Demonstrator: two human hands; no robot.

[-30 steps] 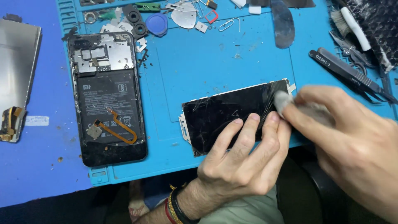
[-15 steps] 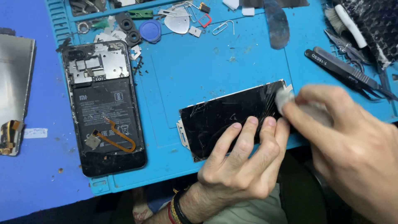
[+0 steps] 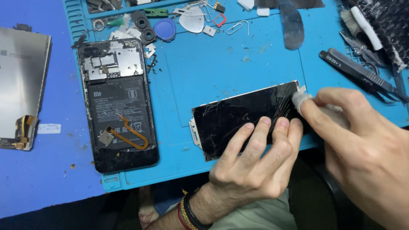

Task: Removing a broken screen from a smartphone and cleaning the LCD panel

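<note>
The hands work at the near edge of the bench: the left hand [image 3: 251,164] lies flat with its fingers spread and pressed on the cracked black glass phone screen [image 3: 238,117], which sits tilted on the blue silicone work mat [image 3: 221,64], its near corner over the mat's edge. Far to the left, a silver metal display panel [image 3: 21,85] with a small orange flex connector lies on the darker blue bench top [image 3: 55,179]. To its right, on the mat, an opened black phone body [image 3: 117,104] lies face down, showing its battery and an orange ribbon cable. Beyond it are scattered small parts, among them a round blue plastic pick [image 3: 165,29] and a metal paper clip [image 3: 238,27]. The right hand [image 3: 362,149] pinches a small white wad of cloth [image 3: 300,101] against the screen's far right corner. Past that hand, black metal tweezers [image 3: 358,72] lie at the mat's right side.
</note>
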